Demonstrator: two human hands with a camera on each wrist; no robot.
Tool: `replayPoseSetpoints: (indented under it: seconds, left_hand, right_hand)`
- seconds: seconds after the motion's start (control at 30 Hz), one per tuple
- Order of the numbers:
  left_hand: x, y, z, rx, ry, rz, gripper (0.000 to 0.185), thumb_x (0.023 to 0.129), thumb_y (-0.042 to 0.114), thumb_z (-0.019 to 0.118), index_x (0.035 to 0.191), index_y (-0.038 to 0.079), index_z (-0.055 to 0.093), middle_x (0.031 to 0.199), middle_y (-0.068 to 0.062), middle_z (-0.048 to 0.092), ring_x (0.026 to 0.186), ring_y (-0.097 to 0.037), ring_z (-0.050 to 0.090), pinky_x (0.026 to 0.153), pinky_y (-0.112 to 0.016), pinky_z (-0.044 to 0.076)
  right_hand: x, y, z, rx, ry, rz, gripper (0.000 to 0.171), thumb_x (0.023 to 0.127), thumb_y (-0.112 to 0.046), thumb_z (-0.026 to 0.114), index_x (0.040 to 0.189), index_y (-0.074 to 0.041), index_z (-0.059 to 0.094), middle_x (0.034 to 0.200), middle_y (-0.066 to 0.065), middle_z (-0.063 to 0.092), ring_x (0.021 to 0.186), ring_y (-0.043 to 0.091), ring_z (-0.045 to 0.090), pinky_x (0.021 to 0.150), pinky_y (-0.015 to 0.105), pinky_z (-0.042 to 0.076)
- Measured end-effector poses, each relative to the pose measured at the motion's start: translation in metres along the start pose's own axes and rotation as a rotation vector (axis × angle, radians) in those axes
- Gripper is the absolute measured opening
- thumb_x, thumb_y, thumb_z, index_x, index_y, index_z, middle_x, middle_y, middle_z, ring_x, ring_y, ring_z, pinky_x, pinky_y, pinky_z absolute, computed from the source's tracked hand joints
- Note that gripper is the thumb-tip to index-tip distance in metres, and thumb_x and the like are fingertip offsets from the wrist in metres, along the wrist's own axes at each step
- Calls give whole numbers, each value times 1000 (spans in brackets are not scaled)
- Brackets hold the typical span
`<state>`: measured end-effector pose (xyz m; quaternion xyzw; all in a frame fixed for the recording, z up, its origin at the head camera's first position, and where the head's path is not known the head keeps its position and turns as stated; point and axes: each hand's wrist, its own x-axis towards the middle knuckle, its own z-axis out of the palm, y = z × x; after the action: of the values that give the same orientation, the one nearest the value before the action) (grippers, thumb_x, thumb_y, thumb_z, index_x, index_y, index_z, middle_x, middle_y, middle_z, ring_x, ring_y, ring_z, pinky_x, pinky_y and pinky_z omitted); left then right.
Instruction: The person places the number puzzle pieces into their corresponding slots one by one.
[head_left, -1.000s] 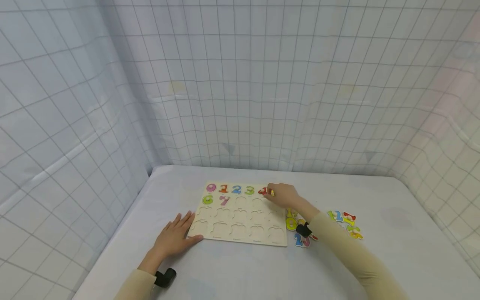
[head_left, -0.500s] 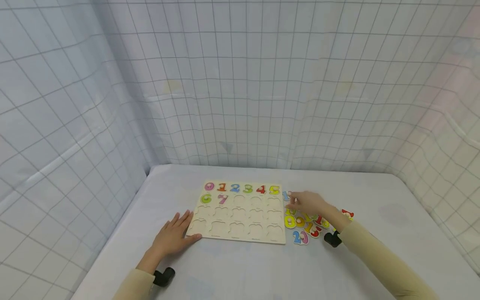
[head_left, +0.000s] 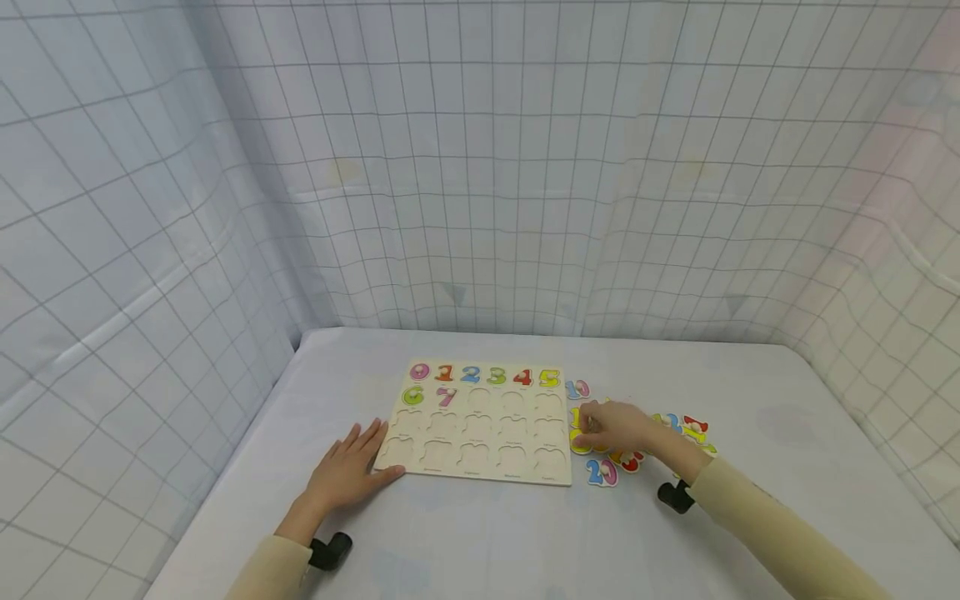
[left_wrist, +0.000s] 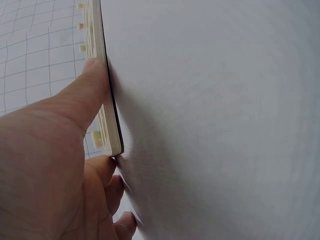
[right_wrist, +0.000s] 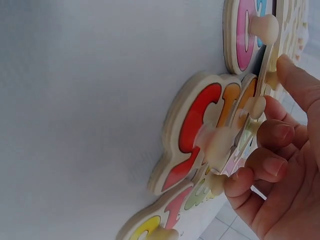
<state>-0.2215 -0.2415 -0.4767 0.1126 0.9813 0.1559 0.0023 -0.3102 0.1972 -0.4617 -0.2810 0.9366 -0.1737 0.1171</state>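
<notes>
A wooden number puzzle board [head_left: 531,476] lies on the table, with 0 to 5 along its top row and a green 6 [head_left: 413,396] and a purple 7 [head_left: 446,397] below. My left hand [head_left: 345,475] rests flat at its near left corner, the thumb on the edge, as the left wrist view also shows. To the right of the board, my right hand [head_left: 618,427] is over the loose pieces. Its thumb and forefinger pinch the knob [right_wrist: 272,80] of a yellow 8 piece [head_left: 578,447]; the other fingers are loosely curled and partly cover neighbouring pieces.
The 10 piece [head_left: 578,389] lies by the board's upper right corner and the 20 piece [head_left: 602,472] by its lower right. A red piece [right_wrist: 197,120] sits near the hand. Several more pieces [head_left: 695,429] lie farther right. White gridded curtains [head_left: 487,208] enclose the table.
My right hand has left the yellow 5, now seated in the top row, moved right past the 10 piece, then come nearer to the yellow 8. The left hand stays put.
</notes>
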Motion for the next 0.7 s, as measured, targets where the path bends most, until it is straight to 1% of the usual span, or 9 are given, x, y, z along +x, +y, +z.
replayPoseSetpoints:
  seconds: [0.27,0.37,0.5,0.6,0.7]
  left_hand:
    - [0,-2,-1,1,-9,-4,86,88,58,55,145,-3,32,149,-21,31,135,-47,21,104,-64,18]
    - [0,-3,0,-1,-9,-4,87,88,58,54,146,-3,32,149,-21,30,136,-46,20,104,-64,18]
    - [0,-3,0,-3,-13,-1,87,88,59,54,146,-2,31,149,-21,30,136,-46,20,104,-64,18]
    - [1,-3,1,3,-16,-4,88,88,60,53,146,-2,31,149,-20,30,136,-46,20,104,-64,18]
    - [1,-4,1,8,-15,-6,88,88,61,53,146,-2,31,150,-20,30,136,-46,20,104,-64,18]
  right_hand:
    - [3,-3,3,-41,-33,-51,21,92,-36,63,85,-21,50,64,-10,49,56,7,47,50,24,34]
    - [3,-3,2,-64,-40,-68,20,93,-35,61,85,-20,49,63,-10,48,54,7,47,49,25,34]
    - [3,-4,-6,-66,-44,-56,19,94,-33,60,84,-20,50,61,-9,48,50,6,46,49,25,35]
    - [5,-6,-14,-54,-38,-67,20,94,-32,60,83,-18,50,60,-8,49,50,7,46,48,24,35]
    - [13,-11,-19,-57,-19,-93,21,95,-31,59,82,-17,50,59,-7,48,50,7,44,48,24,34]
